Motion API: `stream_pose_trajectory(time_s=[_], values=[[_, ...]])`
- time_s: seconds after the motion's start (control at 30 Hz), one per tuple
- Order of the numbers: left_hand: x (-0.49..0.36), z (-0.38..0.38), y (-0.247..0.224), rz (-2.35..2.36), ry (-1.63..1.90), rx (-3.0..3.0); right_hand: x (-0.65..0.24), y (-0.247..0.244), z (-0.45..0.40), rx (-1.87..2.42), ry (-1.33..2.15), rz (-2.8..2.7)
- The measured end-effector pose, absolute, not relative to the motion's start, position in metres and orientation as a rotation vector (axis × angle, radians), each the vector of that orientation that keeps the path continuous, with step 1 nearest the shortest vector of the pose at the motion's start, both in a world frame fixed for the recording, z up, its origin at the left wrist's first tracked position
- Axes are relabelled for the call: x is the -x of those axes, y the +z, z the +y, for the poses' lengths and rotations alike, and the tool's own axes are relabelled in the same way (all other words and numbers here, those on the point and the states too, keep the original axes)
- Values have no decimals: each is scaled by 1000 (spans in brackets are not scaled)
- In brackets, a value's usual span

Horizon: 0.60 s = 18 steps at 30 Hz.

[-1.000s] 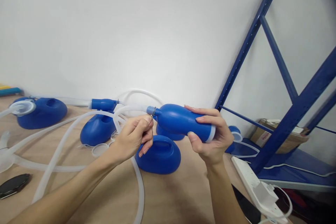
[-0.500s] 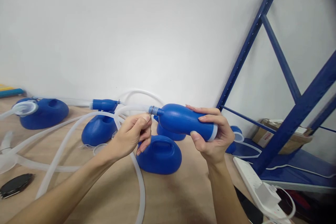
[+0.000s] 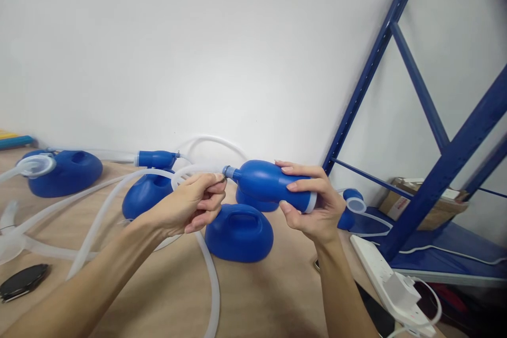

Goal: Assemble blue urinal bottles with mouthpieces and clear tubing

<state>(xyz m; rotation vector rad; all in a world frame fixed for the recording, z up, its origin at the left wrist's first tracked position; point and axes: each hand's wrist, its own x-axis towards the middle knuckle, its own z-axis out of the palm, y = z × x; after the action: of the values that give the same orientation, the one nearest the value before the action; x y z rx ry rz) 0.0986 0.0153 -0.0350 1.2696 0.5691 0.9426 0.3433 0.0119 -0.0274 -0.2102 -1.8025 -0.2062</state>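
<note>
My right hand (image 3: 319, 203) is wrapped round the wide end of a blue bottle-shaped plastic piece (image 3: 263, 182), which lies level in the air with a pale rim at its right end. Its narrow neck points left into the end of a clear soft tube (image 3: 204, 168). A thin wire hose clamp (image 3: 225, 171) circles that joint. Thumb and forefinger of my left hand (image 3: 202, 200) pinch the clamp's tail, partly hiding it; the other fingers are curled. Below the joint, a blue plastic urinal bottle (image 3: 240, 235) with a moulded handle stands on the table.
More blue urinal bottles (image 3: 65, 171) and looping clear tubes stretch along the wall side of the brown-covered table (image 3: 269, 301). A black oval object (image 3: 24, 281) lies at left. On the right are a white power strip (image 3: 390, 280) and a blue metal shelf frame (image 3: 443, 169).
The blue bottle-shaped piece and my right hand have shifted slightly left. My left hand has turned at the wrist, still pinching at the clamp, and its fingers have moved left.
</note>
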Motion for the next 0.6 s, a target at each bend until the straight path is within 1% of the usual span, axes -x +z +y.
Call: stream_pose_trajectory(time_s=[0.2, 0.33, 0.4, 0.47, 0.5, 0.53, 0.57, 0.6], values=[[-97, 19, -36, 696, 1009, -1362, -344, -30, 14, 220, -226, -1871], [-94, 16, -34, 886, 1039, -1616, -345, -33, 17, 282, -133, -1818], [-92, 12, -33, 1118, 1199, -1847, -345, -34, 17, 338, -117, -1796], [-89, 8, -32, 1353, 1469, -2113, -344, -34, 15, 384, -104, -1782], [-88, 7, -31, 1404, 1582, -2252, -343, -34, 14, 396, -84, -1778], [-86, 6, -30, 1388, 1619, -2390, -341, -34, 13, 400, -53, -1773], [-83, 7, -30, 1317, 1557, -2514, -340, -35, 13, 394, -20, -1767], [-81, 8, -30, 1223, 1415, -2602, -339, -35, 13, 381, 14, -1765]])
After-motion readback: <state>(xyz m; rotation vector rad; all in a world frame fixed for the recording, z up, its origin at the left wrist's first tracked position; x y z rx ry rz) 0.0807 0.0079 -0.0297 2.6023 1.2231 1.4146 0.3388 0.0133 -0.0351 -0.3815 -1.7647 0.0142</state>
